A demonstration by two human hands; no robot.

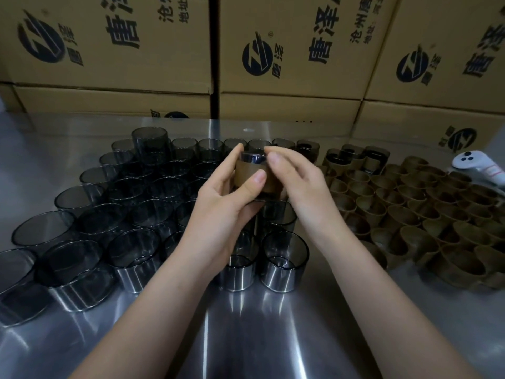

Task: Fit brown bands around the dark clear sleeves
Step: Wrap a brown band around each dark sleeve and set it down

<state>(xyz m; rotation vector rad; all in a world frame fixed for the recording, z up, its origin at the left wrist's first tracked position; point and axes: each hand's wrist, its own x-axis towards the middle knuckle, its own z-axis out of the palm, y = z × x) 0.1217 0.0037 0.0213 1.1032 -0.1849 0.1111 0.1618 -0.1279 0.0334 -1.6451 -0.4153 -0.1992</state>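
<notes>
Left hand [226,198] grips a banded sleeve [252,160] mid-frame; right hand [297,187] apparently pinches its top edge. Open table [273,337] lies lower centre.

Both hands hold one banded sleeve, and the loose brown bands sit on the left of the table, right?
No. In the head view the loose brown bands sit on the right of the table; bare dark sleeves fill the left. The left hand and right hand do hold one banded sleeve.
</notes>
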